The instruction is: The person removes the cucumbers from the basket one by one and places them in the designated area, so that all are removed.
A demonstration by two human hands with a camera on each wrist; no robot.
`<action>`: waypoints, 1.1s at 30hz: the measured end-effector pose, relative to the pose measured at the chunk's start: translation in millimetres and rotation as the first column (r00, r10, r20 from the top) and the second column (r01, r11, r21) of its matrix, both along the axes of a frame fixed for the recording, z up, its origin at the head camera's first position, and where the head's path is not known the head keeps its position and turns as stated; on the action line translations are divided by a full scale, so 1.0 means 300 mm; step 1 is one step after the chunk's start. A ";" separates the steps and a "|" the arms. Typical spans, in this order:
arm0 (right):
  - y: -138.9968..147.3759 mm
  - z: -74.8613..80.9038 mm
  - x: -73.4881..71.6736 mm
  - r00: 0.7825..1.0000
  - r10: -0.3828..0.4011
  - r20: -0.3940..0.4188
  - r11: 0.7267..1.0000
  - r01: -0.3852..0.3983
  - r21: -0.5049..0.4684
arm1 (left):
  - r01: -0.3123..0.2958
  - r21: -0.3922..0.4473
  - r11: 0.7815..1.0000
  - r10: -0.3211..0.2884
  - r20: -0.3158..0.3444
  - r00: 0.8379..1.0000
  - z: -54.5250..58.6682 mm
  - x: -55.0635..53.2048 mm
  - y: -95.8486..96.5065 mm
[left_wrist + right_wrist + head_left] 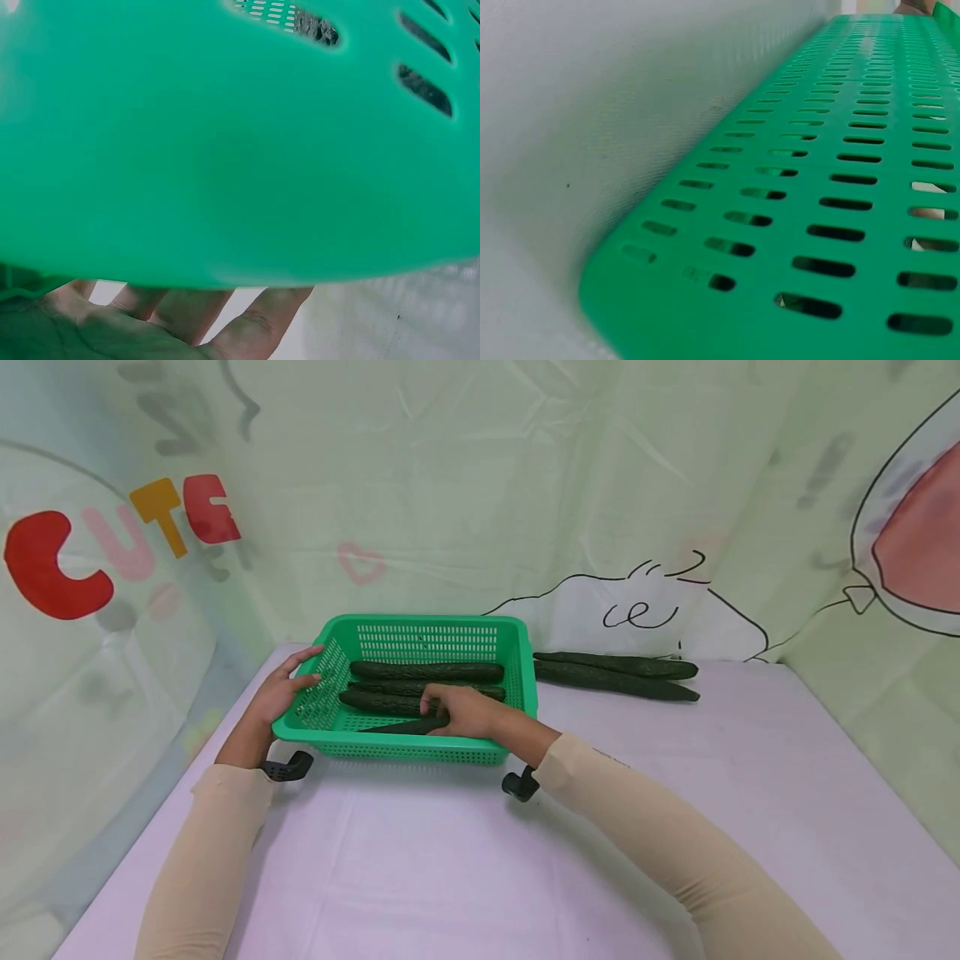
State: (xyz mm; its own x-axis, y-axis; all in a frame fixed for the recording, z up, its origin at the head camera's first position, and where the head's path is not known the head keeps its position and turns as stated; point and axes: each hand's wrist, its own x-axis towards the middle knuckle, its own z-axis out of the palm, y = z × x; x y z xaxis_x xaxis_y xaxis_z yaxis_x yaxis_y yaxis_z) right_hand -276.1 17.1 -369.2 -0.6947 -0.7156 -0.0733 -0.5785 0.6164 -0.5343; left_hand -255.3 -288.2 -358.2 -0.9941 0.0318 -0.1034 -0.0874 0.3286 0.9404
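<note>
A green perforated plastic basket (420, 748) stands on the table with several dark green cucumbers inside. My left hand (276, 697) grips its left rim, fingertips reaching over the edge. From the left wrist, the basket wall (225, 165) fills most of the view, and part of the left hand (172, 322) shows below it. Inside the basket, my right hand (468, 712) holds a cucumber (405, 727) by its right end, near the front wall. Behind it lie more cucumbers, one along the back (427, 672). The right wrist view shows the basket's outer side (840, 187); the right hand is hidden there.
Two more cucumbers (622, 677) lie on the table right of the basket, close to its side. A pale lilac cloth (450, 860) covers the table. A printed curtain (450, 510) hangs along the back and sides.
</note>
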 end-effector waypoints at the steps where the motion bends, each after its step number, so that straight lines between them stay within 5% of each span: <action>1: -0.001 0.001 0.000 1.000 0.007 -0.010 1.000 -0.007 -0.010 | -0.002 -0.001 1.000 0.002 -0.003 1.000 -0.003 -0.003 -0.003; 10: -0.005 0.010 0.001 0.995 0.038 -0.091 0.999 -0.041 -0.030 | -0.011 -0.031 0.999 0.010 -0.030 0.999 -0.074 -0.054 -0.054; 16: -0.004 0.023 0.016 0.983 0.031 -0.181 0.999 -0.033 -0.008 | -0.008 -0.032 0.999 0.006 -0.046 0.999 -0.087 -0.058 -0.063; 28: 0.011 0.026 0.041 0.917 -0.014 -0.398 0.996 -0.020 -0.083 | 0.019 -0.073 0.997 -0.025 -0.085 0.996 -0.095 -0.065 -0.065; 33: 0.014 0.021 0.044 0.872 -0.092 -0.481 0.990 0.031 -0.134 | 0.020 -0.059 0.998 -0.024 -0.069 0.997 -0.060 -0.044 -0.044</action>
State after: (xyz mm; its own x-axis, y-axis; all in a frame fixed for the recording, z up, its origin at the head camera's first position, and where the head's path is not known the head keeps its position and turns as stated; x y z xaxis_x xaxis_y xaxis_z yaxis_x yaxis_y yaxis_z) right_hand -263.0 21.2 -362.9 -0.6639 -0.6520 0.3662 -0.7462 0.6096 -0.2676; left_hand -268.5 -301.4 -376.2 -0.9981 0.0496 -0.0361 -0.0143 0.3840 0.9232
